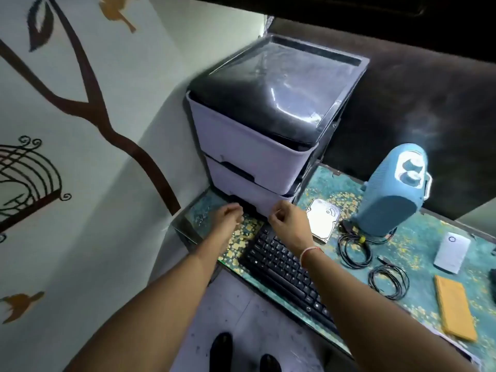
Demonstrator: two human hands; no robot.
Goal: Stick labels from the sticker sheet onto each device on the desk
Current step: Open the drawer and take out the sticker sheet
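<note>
Near the middle of the frame, both hands reach to the printer [249, 146]. The right hand [285, 220] pinches something tiny, maybe a label, close to the printer's front to stick it. The left hand [228, 217] is curled; whether it holds the sticker sheet is unclear.

A white wall [88, 183] on the left carries a painted brown tree branch [88, 103], a black birdcage outline [26, 181], a dark leaf [40, 24] and two ochre birds [21, 304]; the desk's teal, gold-flecked top [418, 237] bears two loose coils of black cable [355, 249], the second coil [389, 281] nearer the edge; a flat mustard-yellow cloth [453, 307] lies beside it; below, a pale speckled floor [236, 323] with two black shoe tips [221, 350]
</note>
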